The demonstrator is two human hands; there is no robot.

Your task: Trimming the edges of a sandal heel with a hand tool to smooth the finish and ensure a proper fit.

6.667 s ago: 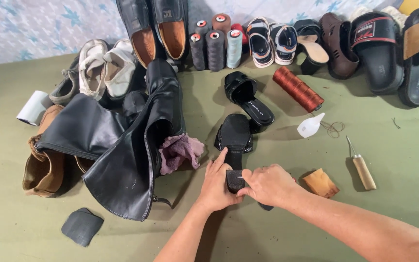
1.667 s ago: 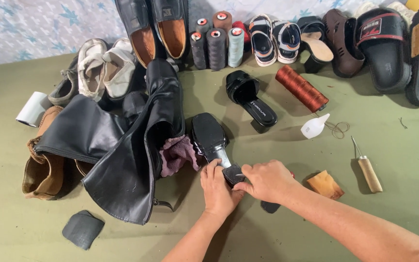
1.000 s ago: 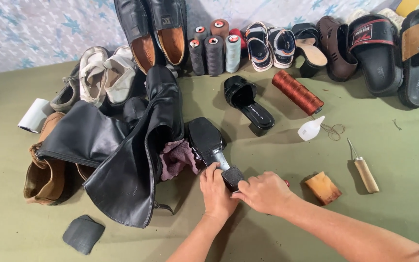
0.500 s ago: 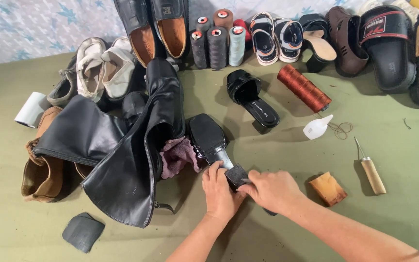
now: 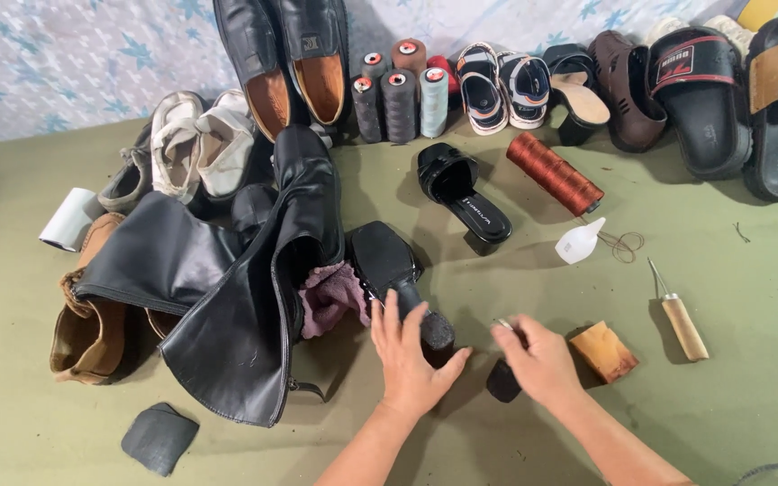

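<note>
- My left hand (image 5: 411, 360) lies flat, fingers spread, pressing the heel end of a black glossy block-heel sandal (image 5: 398, 279); palm open, not wrapped around it.
- The sandal lies sole-up on the olive-green cloth work surface (image 5: 722, 396), toe against the pink lining of a tall black leather boot (image 5: 254, 297).
- My right hand (image 5: 538, 360) pinches something small at the fingertips, too small to tell what; just beside it lies a small dark heel-tip piece (image 5: 502, 382), touching or nearly so, cannot tell which.
- Progress, my judgement: heel tip looks off the sandal and not refitted; heel end bare under my palm. Fitting or fixing the piece looks still left.
- The matching black sandal (image 5: 463, 193) stands upright, apart, further back; looks untouched.
- Near right hand: tan wooden block (image 5: 607, 351), wooden-handled awl (image 5: 677, 315), white plastic glue nozzle bottle (image 5: 580, 243) with a loop of thread.
- Rust-red thread spool (image 5: 556, 173) lies on its side behind the nozzle bottle.
- Back row: upright thread cones (image 5: 402, 94), black loafers (image 5: 285, 63), strappy sandals, black slides (image 5: 731, 99).
- Left: white worn shoes (image 5: 195, 144), brown suede boot (image 5: 92, 328) under the black boot, white roll (image 5: 69, 219), dark rubber patch (image 5: 158, 437).
- In the way: the black boot crowds the sandal's toe side; the block sits close on my right.
</note>
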